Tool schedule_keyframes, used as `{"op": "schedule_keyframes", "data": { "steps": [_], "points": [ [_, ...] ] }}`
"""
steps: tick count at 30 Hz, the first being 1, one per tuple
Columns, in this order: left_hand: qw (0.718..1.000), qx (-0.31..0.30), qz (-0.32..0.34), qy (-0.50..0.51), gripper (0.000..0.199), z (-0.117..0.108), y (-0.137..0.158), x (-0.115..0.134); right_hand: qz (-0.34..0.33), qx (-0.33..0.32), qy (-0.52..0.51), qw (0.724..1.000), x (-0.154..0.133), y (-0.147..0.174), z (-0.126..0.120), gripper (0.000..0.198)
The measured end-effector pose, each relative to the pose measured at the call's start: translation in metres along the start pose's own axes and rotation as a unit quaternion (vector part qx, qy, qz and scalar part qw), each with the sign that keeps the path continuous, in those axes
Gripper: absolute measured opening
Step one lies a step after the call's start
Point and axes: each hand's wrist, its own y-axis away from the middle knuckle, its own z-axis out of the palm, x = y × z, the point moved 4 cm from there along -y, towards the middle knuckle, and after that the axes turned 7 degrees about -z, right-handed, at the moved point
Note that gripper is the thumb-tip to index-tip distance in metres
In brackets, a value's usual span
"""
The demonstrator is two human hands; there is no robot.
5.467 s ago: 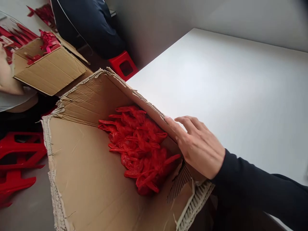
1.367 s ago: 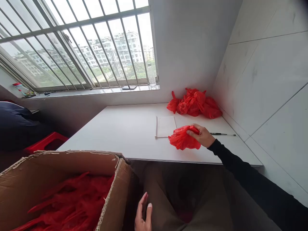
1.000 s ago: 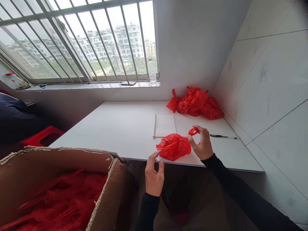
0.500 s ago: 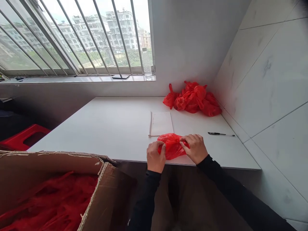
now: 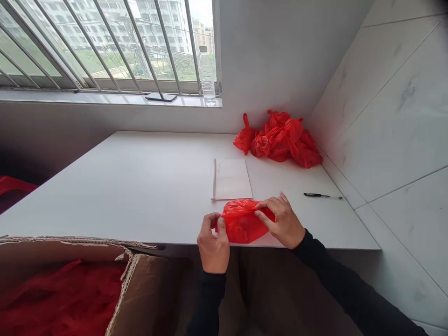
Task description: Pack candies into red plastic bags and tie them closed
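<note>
At the front edge of the white table [image 5: 157,186] lies a red plastic bag [image 5: 241,223], bunched and see-through in places. My left hand [image 5: 214,242] pinches its left edge between thumb and fingers. With thumb and index finger, my right hand [image 5: 280,219] grips the upper right part of the same bag. What the bag holds, if anything, I cannot make out. Just behind it rests a white paper pad [image 5: 231,179], and to the right a black pen [image 5: 317,194].
Several knotted red bags [image 5: 280,137] are heaped in the back right corner. An open cardboard box [image 5: 143,284] with red material [image 5: 66,298] stands at the lower left. On the windowsill are a clear bottle [image 5: 207,79] and a dark flat object [image 5: 161,97]. A red stool [image 5: 16,184] shows at far left.
My left hand has shifted left and toward me with the bag's edge, stretching the bag wider. My right hand keeps its pinch, slightly left of before. The view has tilted down.
</note>
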Motion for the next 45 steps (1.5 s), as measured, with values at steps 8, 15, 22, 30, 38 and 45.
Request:
{"op": "schedule_keyframes", "data": {
  "steps": [8, 15, 22, 30, 38, 45],
  "points": [
    [0.99, -0.026, 0.13, -0.038, 0.04, -0.001, 0.002, 0.037, 0.039, 0.05, -0.051, 0.997, -0.006, 0.001, -0.021, 0.008],
    [0.993, 0.005, 0.105, -0.058, 0.024, -0.011, -0.003, 0.034, 0.141, 0.079, -0.095, 0.982, 0.008, 0.025, -0.035, 0.015],
    [0.987, -0.045, 0.148, -0.042, 0.039, -0.009, 0.012, 0.053, 0.14, 0.052, -0.153, 0.977, 0.0, 0.022, -0.034, 0.036],
    [0.985, 0.14, 0.098, -0.021, 0.018, -0.042, 0.008, 0.059, 0.23, 0.152, -0.198, 0.941, 0.024, 0.033, -0.055, 0.031],
    [0.973, -0.07, 0.031, -0.217, 0.028, -0.005, 0.034, 0.082, 0.206, 0.083, -0.213, 0.951, -0.013, 0.028, -0.06, 0.03],
    [0.97, 0.026, 0.006, -0.244, 0.04, 0.001, 0.009, 0.065, 0.197, 0.091, -0.306, 0.927, -0.016, 0.021, -0.066, 0.024]
  ]
}}
